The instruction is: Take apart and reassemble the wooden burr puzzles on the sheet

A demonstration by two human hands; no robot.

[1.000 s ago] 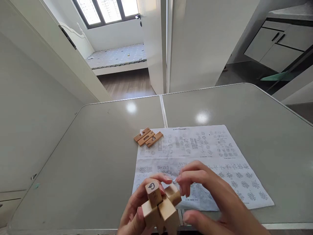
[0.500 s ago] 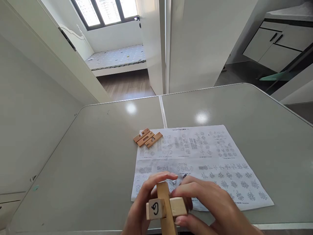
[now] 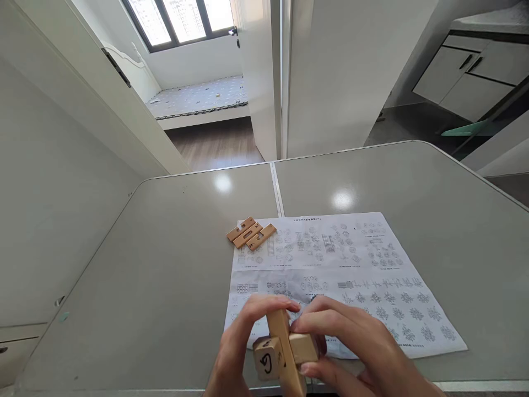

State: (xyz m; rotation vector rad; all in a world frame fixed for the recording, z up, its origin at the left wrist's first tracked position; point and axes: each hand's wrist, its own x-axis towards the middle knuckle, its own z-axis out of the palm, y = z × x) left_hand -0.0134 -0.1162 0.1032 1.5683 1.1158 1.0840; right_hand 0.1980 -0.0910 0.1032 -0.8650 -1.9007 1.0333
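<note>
A wooden burr puzzle, made of interlocking bars, is held low in the view, close to the table's front edge. One long bar points away from me. A squarish block end with a black hand-written mark sticks out on its left, and a plain end sticks out on its right. My left hand curls around the left side, its index finger reaching over the long bar's far end. With fingers and thumb, my right hand pinches the plain right end. The hands partly hide how the bars meet.
Under and beyond my hands lies a creased white paper sheet printed with rows of small diagrams. Several flat notched wooden pieces with numbers rest on its far left corner. The grey table has a raised light edge.
The puzzle has turned and tilted slightly in my hands, so the marked block shows more of its upper face. Both hands keep their grip. The numbered pieces stay put.
</note>
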